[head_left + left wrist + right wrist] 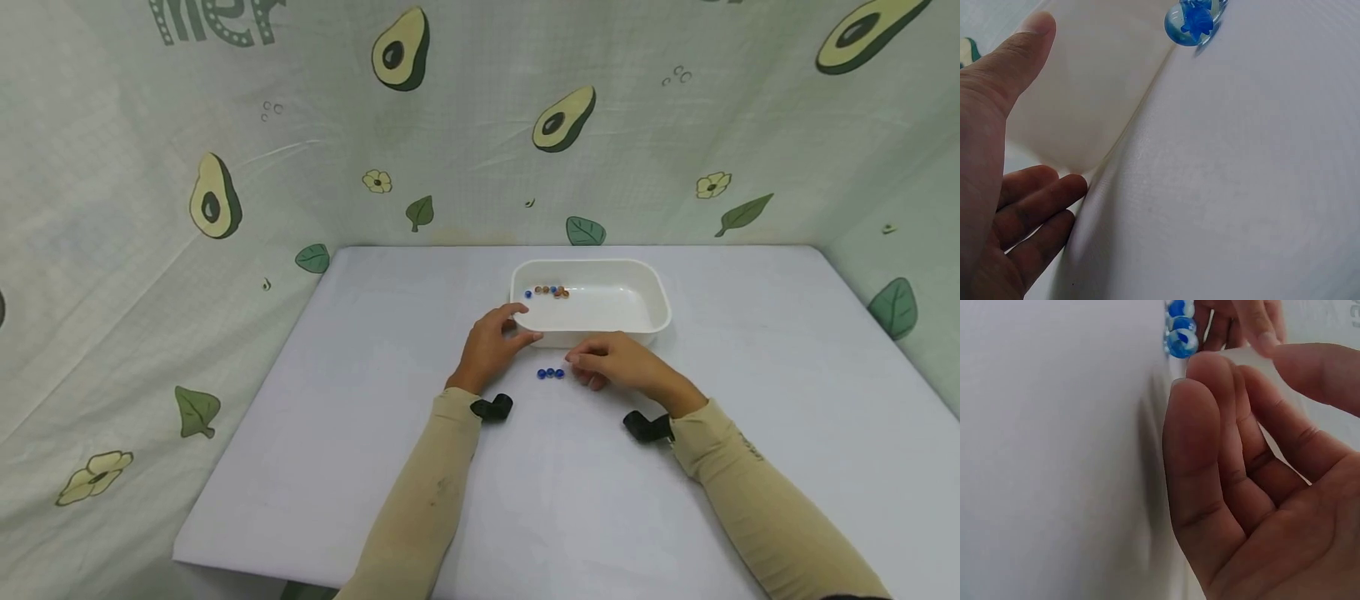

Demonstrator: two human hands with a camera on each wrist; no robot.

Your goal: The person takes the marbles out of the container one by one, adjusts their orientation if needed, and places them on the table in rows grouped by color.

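A white rectangular tray (622,337) stands toward the table's far side. Several orange-brown marbles (546,290) and a few blue ones lie inside it. In front of its near wall, three blue marbles (551,373) sit in a row on the table. My left hand (486,346) is at the tray's near left corner, thumb extended along the near wall and fingertips (1075,187) right at the corner. Just right of the blue marbles is my right hand (618,363), its fingers (1192,437) loosely bent. Nothing shows between its thumb and fingers.
A white table (360,467) spreads around the tray, its left edge slanting toward the front. Behind it hangs a pale green cloth (472,142) printed with avocados and leaves. Each wrist carries a small black camera mount (492,408).
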